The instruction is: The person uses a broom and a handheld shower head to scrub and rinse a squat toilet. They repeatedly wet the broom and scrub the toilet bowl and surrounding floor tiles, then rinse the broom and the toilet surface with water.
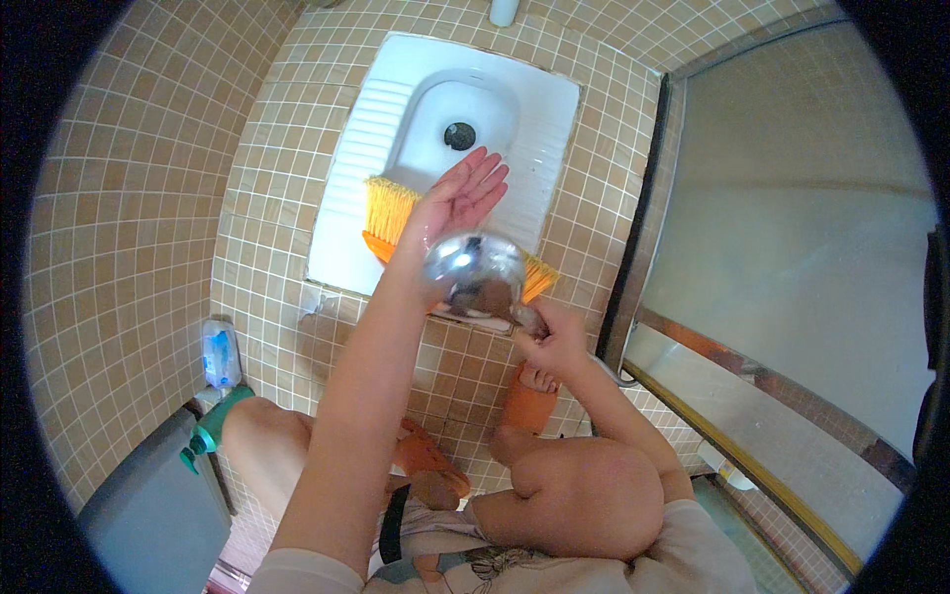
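My right hand (557,338) grips the handle of a chrome handheld shower head (479,271), with its hose running down behind the forearm. My left hand (462,194) is spread palm up with nothing in it, just above the shower head in the picture. A little water glistens near the left wrist. Beneath the hand and shower head lies an orange broom head (390,215) with yellow bristles, across the near edge of a white squat toilet pan (356,134); its middle is hidden. The dark drain hole (459,136) lies beyond my left fingertips.
Small brown tiles (260,245) cover floor and wall. At left stand a clear bottle with a blue label (221,356), a green pump bottle (215,423) and a grey bin-like object (159,482). A framed glass shower panel (779,223) borders the right. My feet wear orange sandals (531,401).
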`<state>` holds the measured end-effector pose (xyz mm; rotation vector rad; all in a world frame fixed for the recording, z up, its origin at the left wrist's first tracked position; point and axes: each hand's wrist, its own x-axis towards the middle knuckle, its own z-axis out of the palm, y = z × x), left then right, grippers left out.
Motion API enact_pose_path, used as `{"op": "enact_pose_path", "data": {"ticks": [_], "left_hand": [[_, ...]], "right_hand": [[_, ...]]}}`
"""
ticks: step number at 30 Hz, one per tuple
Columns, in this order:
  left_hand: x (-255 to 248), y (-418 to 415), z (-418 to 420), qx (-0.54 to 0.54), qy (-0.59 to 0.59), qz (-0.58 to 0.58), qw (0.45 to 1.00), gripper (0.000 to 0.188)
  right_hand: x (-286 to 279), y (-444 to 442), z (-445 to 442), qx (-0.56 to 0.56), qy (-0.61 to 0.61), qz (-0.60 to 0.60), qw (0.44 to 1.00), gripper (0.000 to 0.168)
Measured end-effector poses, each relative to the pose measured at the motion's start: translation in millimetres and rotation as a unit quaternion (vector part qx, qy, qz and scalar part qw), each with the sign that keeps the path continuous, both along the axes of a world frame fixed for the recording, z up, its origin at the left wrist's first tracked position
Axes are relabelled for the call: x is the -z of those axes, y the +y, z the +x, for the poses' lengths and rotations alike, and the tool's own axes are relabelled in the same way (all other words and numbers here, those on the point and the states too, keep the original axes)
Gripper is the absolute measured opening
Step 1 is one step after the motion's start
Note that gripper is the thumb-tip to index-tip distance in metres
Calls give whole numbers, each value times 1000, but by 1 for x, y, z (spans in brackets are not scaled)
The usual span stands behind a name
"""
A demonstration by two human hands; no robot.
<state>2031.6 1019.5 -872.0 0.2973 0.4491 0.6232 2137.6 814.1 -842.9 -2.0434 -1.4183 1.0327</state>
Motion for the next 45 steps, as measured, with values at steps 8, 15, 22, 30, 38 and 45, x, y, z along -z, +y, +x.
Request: {"op": "enact_pose_path", "data": {"ticks": [8, 15, 22, 30, 38, 45], "left_hand": [[23, -2, -2, 276, 498, 752, 331, 52], [22, 0, -15, 267, 482, 799, 241, 58], [28, -5, -14, 306, 340, 426, 780, 29], [59, -41, -76, -39, 482, 265, 834, 22], [54, -127, -143, 119, 762, 356, 527, 39], [60, -177, -169, 286, 739, 273, 545, 42]], "right_hand": [[-9, 7, -10, 13, 85, 27, 996, 29], [-1, -2, -2, -14, 0, 94, 995, 25], [7, -22, -7, 150, 137, 22, 979, 19], [15, -104, 42, 455, 132, 79, 877, 7], [1, -53, 68, 478, 133, 187, 848, 8], [4, -17, 69, 439, 280, 133, 843, 5]]}}
